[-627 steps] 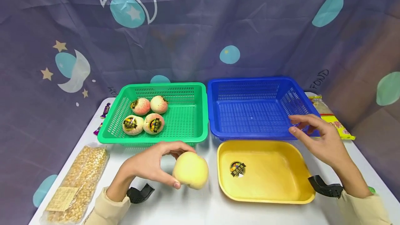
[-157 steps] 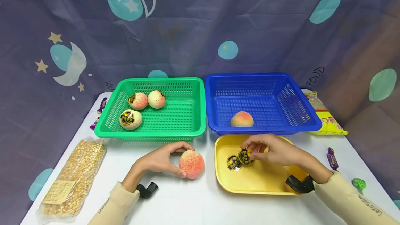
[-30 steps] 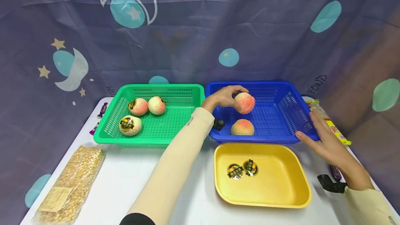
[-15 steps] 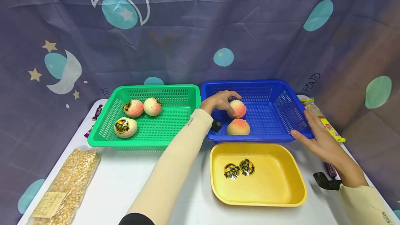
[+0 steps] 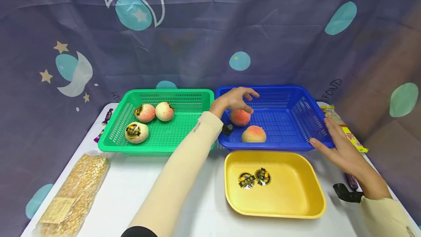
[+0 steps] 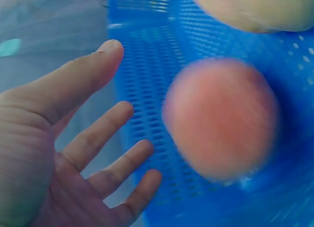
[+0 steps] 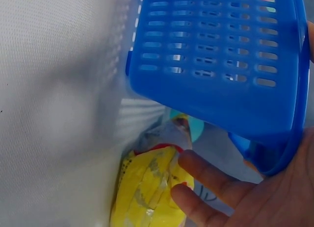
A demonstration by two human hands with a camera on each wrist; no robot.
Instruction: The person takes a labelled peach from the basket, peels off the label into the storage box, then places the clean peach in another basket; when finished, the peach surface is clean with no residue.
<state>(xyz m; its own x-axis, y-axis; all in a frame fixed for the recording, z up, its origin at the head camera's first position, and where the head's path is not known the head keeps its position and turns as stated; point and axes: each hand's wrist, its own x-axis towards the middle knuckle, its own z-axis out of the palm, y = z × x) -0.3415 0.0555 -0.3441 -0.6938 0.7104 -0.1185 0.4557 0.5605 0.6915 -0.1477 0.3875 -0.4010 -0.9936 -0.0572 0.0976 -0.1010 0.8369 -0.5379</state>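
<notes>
The left hand (image 5: 234, 100) hovers spread over the blue basket (image 5: 306, 112), holding nothing; a peach (image 5: 239, 117) sits just below its fingers, beside a second peach (image 5: 253, 134) (blurred in the wrist view, so it may be rolling). The right hand (image 5: 338, 149), fingers straight, presses the basket's near right corner. A loose peach could knock its neighbour, or the basket could skid if that steadying hand slips.

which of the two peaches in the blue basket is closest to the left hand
The redder peach toward the back left of the blue basket, just under the open left hand. The paler peach lies nearer the front rim, farther from the fingers.
</notes>
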